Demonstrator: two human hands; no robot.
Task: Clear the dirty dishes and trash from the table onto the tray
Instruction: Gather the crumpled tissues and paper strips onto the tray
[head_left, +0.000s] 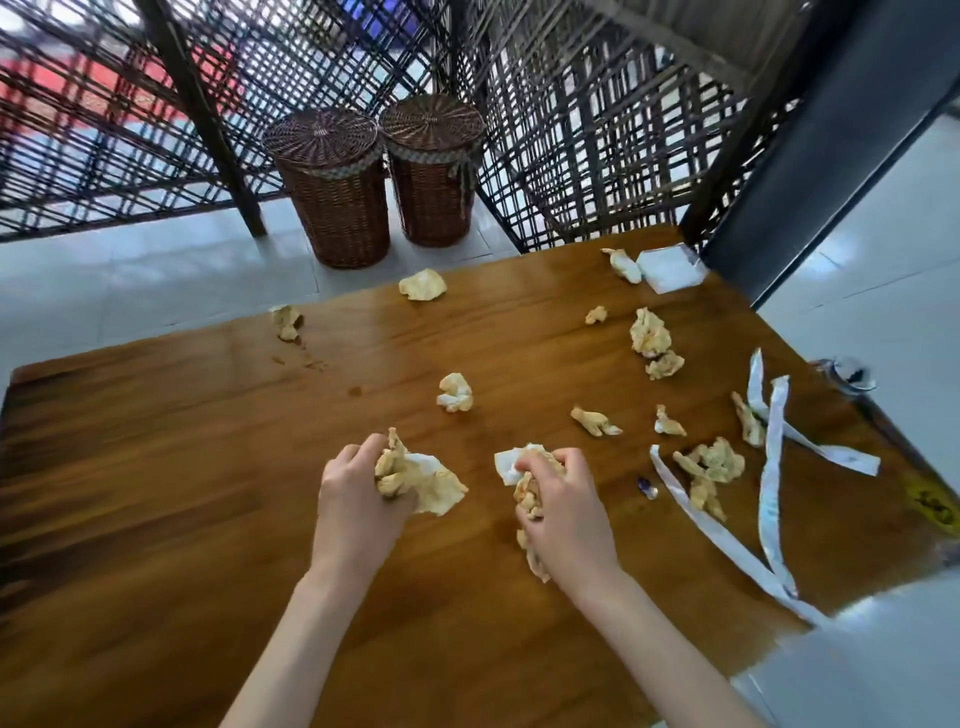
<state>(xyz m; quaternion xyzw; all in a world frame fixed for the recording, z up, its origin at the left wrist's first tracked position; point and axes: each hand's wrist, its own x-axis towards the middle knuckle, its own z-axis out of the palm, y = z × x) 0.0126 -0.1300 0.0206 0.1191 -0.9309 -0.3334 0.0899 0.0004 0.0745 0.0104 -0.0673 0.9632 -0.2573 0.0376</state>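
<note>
No tray shows anywhere in the head view, and the near edge of the wooden worktop (156, 467) is cut off by the frame. The left hand (358, 499) has its fingers curled round a wad of stained tissue (426, 480); its fingertips are buried in the paper. The right hand (563, 506) grips a second crumpled wad (524, 499), part of which hangs below the palm, so how much it holds is hard to judge. More crumpled tissues lie scattered over the far and right part of the worktop, one (455, 393) just beyond the two hands. Three long white paper strips (771, 467) lie at the right, crossing one another, their long axes running roughly from the far side toward the near right edge, one overhanging it. A small dark bluish object (647, 488) beside them is too small to identify. A folded white napkin (670, 267) sits at the far right corner. Two lidded wicker baskets (337, 208) stand on the floor beyond the worktop
</note>
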